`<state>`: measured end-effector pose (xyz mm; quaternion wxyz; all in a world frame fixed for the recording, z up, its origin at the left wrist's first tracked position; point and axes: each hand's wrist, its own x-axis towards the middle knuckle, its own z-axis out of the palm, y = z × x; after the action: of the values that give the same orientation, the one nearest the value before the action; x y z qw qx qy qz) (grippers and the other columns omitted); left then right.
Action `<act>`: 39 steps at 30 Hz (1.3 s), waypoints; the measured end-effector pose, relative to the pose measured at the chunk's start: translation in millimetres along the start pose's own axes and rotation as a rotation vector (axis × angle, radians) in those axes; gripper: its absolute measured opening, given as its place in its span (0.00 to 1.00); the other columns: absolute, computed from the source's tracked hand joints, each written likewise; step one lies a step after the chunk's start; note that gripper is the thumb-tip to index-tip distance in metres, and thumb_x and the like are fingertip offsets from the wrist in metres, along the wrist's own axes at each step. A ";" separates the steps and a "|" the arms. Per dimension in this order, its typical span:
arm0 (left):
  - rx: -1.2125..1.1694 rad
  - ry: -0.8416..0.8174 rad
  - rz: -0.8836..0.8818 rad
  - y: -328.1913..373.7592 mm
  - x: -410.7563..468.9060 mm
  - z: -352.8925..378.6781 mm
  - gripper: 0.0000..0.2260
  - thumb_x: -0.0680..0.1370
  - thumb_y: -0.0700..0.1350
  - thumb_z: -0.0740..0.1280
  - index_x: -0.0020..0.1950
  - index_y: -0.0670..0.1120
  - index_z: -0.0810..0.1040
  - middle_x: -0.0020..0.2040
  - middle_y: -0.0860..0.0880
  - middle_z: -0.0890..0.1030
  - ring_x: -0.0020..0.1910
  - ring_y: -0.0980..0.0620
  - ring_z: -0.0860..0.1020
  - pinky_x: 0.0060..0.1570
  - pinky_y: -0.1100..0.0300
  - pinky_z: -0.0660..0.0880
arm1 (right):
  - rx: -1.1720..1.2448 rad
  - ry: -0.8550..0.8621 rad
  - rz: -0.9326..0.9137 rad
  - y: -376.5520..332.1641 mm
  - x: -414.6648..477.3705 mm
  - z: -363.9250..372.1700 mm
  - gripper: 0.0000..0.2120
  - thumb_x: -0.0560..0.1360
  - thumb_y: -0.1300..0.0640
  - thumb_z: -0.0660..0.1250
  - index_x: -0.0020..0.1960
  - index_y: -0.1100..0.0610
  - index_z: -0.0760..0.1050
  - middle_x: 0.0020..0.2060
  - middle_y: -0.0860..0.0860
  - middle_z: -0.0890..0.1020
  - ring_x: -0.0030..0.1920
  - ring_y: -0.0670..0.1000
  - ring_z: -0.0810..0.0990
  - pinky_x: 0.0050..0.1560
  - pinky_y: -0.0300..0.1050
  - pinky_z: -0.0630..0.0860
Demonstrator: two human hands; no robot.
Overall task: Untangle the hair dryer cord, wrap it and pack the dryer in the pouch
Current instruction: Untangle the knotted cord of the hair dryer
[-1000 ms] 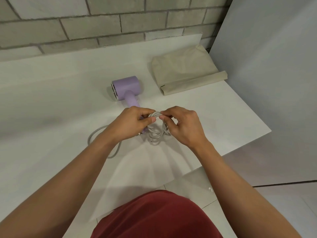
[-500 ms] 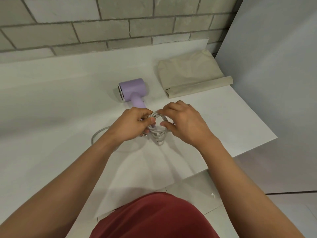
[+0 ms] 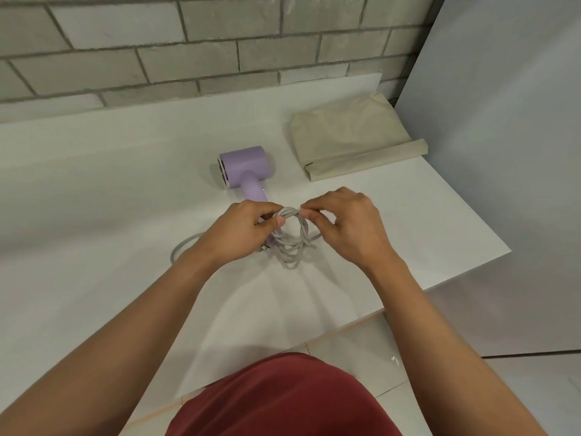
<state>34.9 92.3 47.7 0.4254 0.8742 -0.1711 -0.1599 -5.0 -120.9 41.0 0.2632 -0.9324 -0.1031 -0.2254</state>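
Beige pouch [image 3: 349,133] near lilac dryer [image 3: 245,166]

A white counter [image 3: 94,190] is carrying a lilac hair dryer [image 3: 246,165] lying on its side, a grey cord [image 3: 290,213] partly trailing across it, and a beige pouch [image 3: 349,136] lying flat near its far right corner.

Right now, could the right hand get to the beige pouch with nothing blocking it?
Probably yes: only bare counter lies between the right hand and the pouch. Its fingers pinch the cord coil, though, so it would have to let go first.
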 end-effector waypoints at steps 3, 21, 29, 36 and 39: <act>-0.017 0.030 -0.017 0.2 -1.4 -3.4 0.08 0.84 0.46 0.66 0.52 0.53 0.86 0.45 0.54 0.86 0.40 0.57 0.85 0.45 0.56 0.82 | 0.296 0.108 0.250 -0.4 0.3 -11.5 0.05 0.79 0.51 0.73 0.50 0.51 0.86 0.45 0.40 0.87 0.47 0.43 0.82 0.50 0.43 0.78; -0.003 0.014 0.034 18.5 6.4 1.2 0.06 0.83 0.46 0.67 0.53 0.51 0.85 0.45 0.50 0.86 0.38 0.54 0.86 0.45 0.49 0.84 | -0.193 0.001 -0.151 7.7 5.6 2.1 0.10 0.79 0.49 0.71 0.56 0.50 0.86 0.46 0.47 0.82 0.44 0.55 0.78 0.34 0.45 0.73; 0.043 0.049 0.042 14.3 7.4 -6.6 0.08 0.84 0.47 0.66 0.48 0.50 0.84 0.42 0.51 0.87 0.38 0.61 0.84 0.49 0.56 0.79 | 0.301 0.268 0.277 6.6 15.3 -24.8 0.04 0.78 0.53 0.75 0.52 0.51 0.87 0.46 0.46 0.85 0.38 0.42 0.77 0.41 0.36 0.72; 0.024 0.037 0.034 13.3 11.4 1.0 0.07 0.83 0.47 0.66 0.48 0.50 0.83 0.41 0.50 0.87 0.38 0.57 0.85 0.54 0.48 0.80 | -0.117 0.105 0.042 7.6 9.2 -22.0 0.20 0.77 0.62 0.70 0.69 0.54 0.79 0.65 0.53 0.77 0.60 0.57 0.76 0.55 0.44 0.75; 0.026 0.041 0.056 18.1 12.6 1.7 0.07 0.83 0.47 0.66 0.49 0.49 0.83 0.41 0.49 0.87 0.38 0.57 0.85 0.54 0.49 0.81 | -0.256 0.006 -0.185 -5.4 7.6 -13.2 0.17 0.77 0.60 0.72 0.65 0.54 0.81 0.61 0.51 0.81 0.55 0.57 0.75 0.45 0.48 0.77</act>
<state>42.5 75.1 59.4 0.4216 0.8776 -0.1888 -0.1279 -4.8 -122.9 56.9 0.1205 -0.9441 -0.1583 -0.2627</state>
